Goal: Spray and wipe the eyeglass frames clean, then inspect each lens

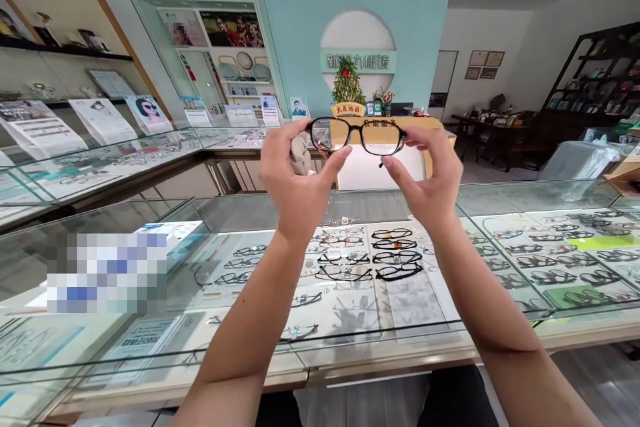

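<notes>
I hold a pair of black-framed glasses (360,135) up in front of me with both hands, above a glass display counter (350,340). My left hand (295,177) pinches the left side of the frame and also grips a crumpled grey cloth (301,153) against the palm. My right hand (425,173) pinches the right end of the frame between thumb and fingers. Both lenses face me and the shop shows through them.
Rows of spectacle frames (373,257) lie under the counter glass. A second glass counter (100,160) with leaflets runs along the left. A reception desk (380,160) with a small potted tree (347,83) stands behind. Dark shelving (595,80) and a table are at right.
</notes>
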Available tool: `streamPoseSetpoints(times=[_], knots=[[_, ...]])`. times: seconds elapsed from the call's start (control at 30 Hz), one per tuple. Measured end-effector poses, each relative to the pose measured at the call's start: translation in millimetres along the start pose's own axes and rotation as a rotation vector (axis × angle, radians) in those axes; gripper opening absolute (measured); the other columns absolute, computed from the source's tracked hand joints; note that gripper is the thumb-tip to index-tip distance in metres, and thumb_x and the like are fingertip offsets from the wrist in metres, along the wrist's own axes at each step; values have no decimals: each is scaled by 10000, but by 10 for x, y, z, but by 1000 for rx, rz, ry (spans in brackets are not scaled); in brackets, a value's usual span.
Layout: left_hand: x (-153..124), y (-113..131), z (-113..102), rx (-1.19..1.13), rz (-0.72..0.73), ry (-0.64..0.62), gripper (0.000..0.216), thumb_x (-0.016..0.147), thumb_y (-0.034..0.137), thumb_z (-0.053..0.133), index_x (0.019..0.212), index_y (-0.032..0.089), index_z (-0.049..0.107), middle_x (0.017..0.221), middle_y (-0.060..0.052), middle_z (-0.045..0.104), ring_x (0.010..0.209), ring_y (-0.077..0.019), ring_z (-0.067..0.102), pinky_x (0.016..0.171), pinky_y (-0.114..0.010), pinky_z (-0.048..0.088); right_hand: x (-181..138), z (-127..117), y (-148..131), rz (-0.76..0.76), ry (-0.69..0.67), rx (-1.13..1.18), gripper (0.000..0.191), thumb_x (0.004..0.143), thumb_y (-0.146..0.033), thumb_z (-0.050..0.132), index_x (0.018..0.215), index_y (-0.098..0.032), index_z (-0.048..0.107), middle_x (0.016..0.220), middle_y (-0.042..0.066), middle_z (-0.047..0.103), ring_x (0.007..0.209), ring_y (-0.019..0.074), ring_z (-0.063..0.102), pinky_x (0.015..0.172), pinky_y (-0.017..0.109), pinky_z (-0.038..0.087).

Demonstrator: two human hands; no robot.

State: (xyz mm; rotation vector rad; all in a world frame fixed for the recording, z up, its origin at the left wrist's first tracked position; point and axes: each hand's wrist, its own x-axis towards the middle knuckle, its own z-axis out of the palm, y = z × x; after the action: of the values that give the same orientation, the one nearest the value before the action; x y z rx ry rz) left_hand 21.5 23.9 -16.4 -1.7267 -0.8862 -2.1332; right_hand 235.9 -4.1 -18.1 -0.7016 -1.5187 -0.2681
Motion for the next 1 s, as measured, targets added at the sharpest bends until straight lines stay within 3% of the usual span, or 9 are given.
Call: streamPoseSetpoints(times=[0.1, 0.23, 0.57, 0.77, 0.93, 1.0], knots=[[145, 98, -46, -31, -8, -20, 535, 847, 604, 913, 1223, 288, 701, 1178, -80, 718, 1225, -331, 696, 1041, -505, 604, 156, -54, -152, 26, -12, 13, 382, 971, -528, 789, 1284, -317, 733, 1194, 73, 785, 1071, 286, 726, 1026, 502, 596], [161, 101, -139, 28, 22, -82, 478, 822, 541, 954, 1148, 265, 740, 1100, -56, 766, 1112, -309, 748, 1028, -488, 610, 133, -70, -248, 91, -25, 5, 355, 953, -463, 830, 1276, -342, 746, 1210, 51, 796, 1033, 260, 748, 958, 465, 619], [187, 31, -224, 9, -16, -161, 416, 840, 519, 947, 1160, 290, 816, 1170, -40, 824, 1109, -301, 770, 1011, -497, 635, 69, -27, -123, 205, -82, 47, 365, 944, -455, 840, 1274, -317, 766, 1189, 52, 823, 1025, 248, 780, 840, 417, 648], [189, 35, -230, -70, -62, -183, 369, 841, 483, 954, 1160, 339, 836, 1162, -25, 816, 1099, -289, 766, 846, -429, 677, 95, -74, -89, 217, -102, 92, 346, 950, -440, 836, 1262, -298, 787, 1191, 51, 831, 1005, 228, 796, 826, 387, 666], [153, 80, -222, -11, -152, -139, 476, 792, 493, 984, 1191, 265, 863, 1067, -26, 846, 953, -233, 769, 916, -425, 649, 89, -87, -115, 197, -97, 74, 336, 963, -424, 818, 1268, -285, 787, 1220, 53, 826, 1029, 231, 791, 846, 398, 674], [147, 90, -216, -10, -182, -135, 477, 782, 485, 985, 1179, 244, 872, 1007, -21, 845, 873, -205, 750, 852, -393, 639, 89, -87, -125, 195, -94, 64, 333, 970, -403, 811, 1280, -283, 778, 1242, 51, 819, 1019, 226, 789, 855, 404, 675]])
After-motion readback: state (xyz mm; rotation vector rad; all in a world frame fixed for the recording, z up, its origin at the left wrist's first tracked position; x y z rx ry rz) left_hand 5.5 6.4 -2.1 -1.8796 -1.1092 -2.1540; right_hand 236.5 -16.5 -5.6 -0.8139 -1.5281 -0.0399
